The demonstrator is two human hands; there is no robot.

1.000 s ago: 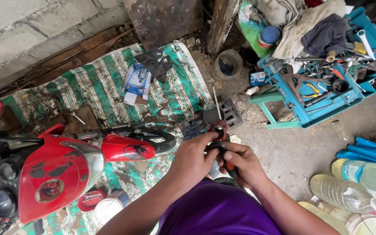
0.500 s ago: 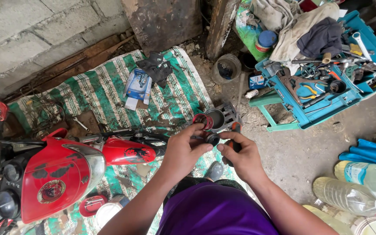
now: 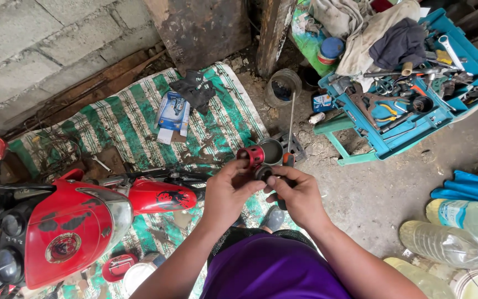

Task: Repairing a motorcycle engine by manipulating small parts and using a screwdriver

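A small dark round metal part [image 3: 262, 173] sits pinched between both hands, held in the air just above the person's lap. The left hand [image 3: 229, 191] also carries a short red anodised metal cylinder [image 3: 251, 155], fingers clamped around it, while the right hand [image 3: 299, 195] closes its fingers on the dark part and seems to keep a thin tool with an orange handle [image 3: 287, 160] tucked against it. By my reckoning the two pieces are being fitted or parted and are not yet fully joined or separated; I cannot tell which.

Below lies a green-and-white striped woven mat [image 3: 134, 119] on the concrete floor, with a grey metal cup [image 3: 272, 151] just beyond the hands. A red motorcycle fairing [image 3: 70, 227] lies to the left, and a teal plastic tool tray [image 3: 410, 119] full of wrenches stands to the right.
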